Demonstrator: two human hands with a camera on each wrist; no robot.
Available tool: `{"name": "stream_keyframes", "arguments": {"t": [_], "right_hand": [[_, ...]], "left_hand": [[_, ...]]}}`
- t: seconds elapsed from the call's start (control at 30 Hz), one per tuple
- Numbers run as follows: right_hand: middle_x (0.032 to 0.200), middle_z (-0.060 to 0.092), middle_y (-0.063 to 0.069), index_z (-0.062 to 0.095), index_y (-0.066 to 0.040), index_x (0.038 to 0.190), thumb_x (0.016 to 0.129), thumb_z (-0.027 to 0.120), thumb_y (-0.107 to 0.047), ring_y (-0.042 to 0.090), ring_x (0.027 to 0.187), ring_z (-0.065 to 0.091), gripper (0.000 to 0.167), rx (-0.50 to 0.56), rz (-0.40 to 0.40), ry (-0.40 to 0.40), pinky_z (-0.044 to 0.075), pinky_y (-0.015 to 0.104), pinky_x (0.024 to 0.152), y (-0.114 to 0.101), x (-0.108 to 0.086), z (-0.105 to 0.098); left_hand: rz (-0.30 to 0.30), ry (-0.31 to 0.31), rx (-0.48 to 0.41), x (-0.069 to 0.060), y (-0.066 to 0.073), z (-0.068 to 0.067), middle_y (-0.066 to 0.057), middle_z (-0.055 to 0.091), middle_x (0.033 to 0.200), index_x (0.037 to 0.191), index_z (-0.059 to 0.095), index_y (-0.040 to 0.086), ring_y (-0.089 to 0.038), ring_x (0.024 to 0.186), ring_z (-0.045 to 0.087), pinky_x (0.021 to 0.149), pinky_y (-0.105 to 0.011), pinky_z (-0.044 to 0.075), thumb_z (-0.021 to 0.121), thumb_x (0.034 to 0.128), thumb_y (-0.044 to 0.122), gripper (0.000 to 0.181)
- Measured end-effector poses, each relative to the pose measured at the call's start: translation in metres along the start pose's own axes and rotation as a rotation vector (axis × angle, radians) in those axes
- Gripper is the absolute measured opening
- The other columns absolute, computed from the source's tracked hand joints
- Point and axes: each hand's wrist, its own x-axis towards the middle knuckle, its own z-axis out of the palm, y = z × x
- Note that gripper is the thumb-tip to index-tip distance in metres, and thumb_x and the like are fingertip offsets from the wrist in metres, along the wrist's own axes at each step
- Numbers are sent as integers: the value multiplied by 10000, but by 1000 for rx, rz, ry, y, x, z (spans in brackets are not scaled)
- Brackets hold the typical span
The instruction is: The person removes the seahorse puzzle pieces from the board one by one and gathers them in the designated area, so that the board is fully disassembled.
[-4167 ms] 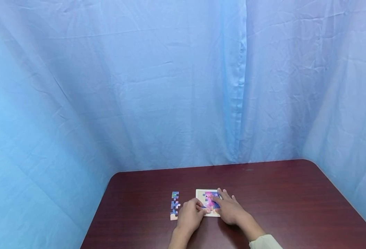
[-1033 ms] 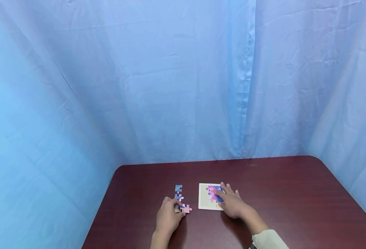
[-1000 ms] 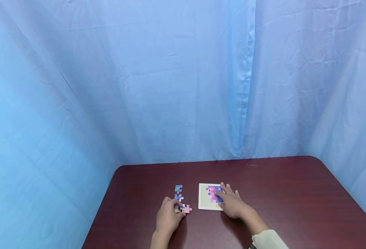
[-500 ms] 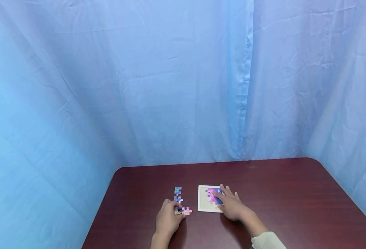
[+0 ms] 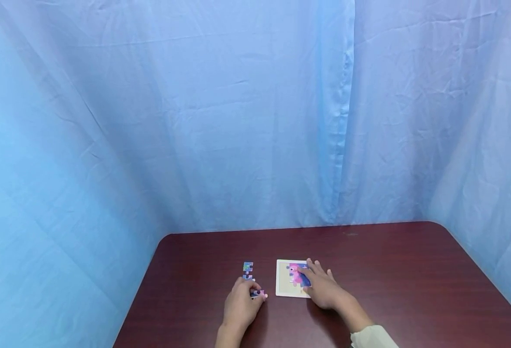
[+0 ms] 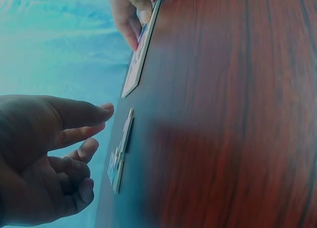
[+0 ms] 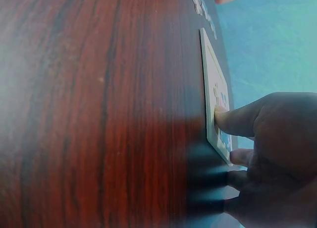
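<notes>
My left hand (image 5: 241,304) hovers at a pink-and-blue jigsaw piece (image 5: 261,293). In the left wrist view its thumb and fingers stand apart from the loose pieces (image 6: 117,163), with nothing between them. Part of the lower pieces is hidden behind this hand in the head view. My right hand (image 5: 325,291) rests across the right side of a white-rimmed puzzle tray (image 5: 283,290), fingers spread and fairly straight. The right thumb touches the near part of the tray (image 7: 212,69) in the right wrist view. Inside the tray, joined pieces (image 5: 296,275) show a pink sea creature; its left strip is bare.
A blue piece (image 5: 248,266) with green on it tops the column of loose pieces left of the tray. Everything lies on a dark red wooden table (image 5: 390,270). Blue cloth (image 5: 255,145) hangs behind and at both sides.
Seconds ago my left hand was at the tray's lower left; then it had a pink piece beside the column. Now it has shifted slightly right and come off the pieces. The right hand stays.
</notes>
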Motion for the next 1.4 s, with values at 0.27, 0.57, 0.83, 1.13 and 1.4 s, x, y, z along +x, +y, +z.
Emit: {"name": "stream_keyframes", "arguments": {"t": [0.27,0.57,0.83,1.13,1.4], "right_hand": [[1700,261,321,503,-22,1526,1002,656,-69,559,1589,191,548,1,12,0,124,792,1221,-3,-1,-2],[1699,269,318,517,-27,1521,1004,662,-92,561,1586,200,540,-12,12,-1,140,791,1219,-1,-1,-1],[1695,260,331,514,-23,1530,1007,650,-101,583,1573,190,547,-1,4,6,115,798,1213,1,-1,2],[1709,270,295,530,-49,1529,1016,650,-107,533,1600,198,531,-37,28,-2,132,769,1238,0,1,1],[1711,274,287,534,-66,1531,1025,644,-112,524,1601,206,520,-64,32,2,154,771,1232,1,1,2]], "left_hand": [[44,-4,-1,0,10,9,20,660,919,867,757,148,-134,851,676,704,-325,519,886,802,196,152],[73,-23,1,3,23,18,58,613,856,813,736,199,-14,727,529,647,-275,438,858,831,200,123],[94,-43,2,6,35,22,64,593,839,921,777,133,-27,714,525,628,-261,432,862,848,213,137],[126,-61,16,8,41,34,28,601,842,1095,789,42,-65,713,548,670,-290,491,866,838,217,320],[110,-97,-58,8,52,45,-14,605,860,1200,747,-45,-94,742,541,691,-310,497,869,828,246,487]]}}
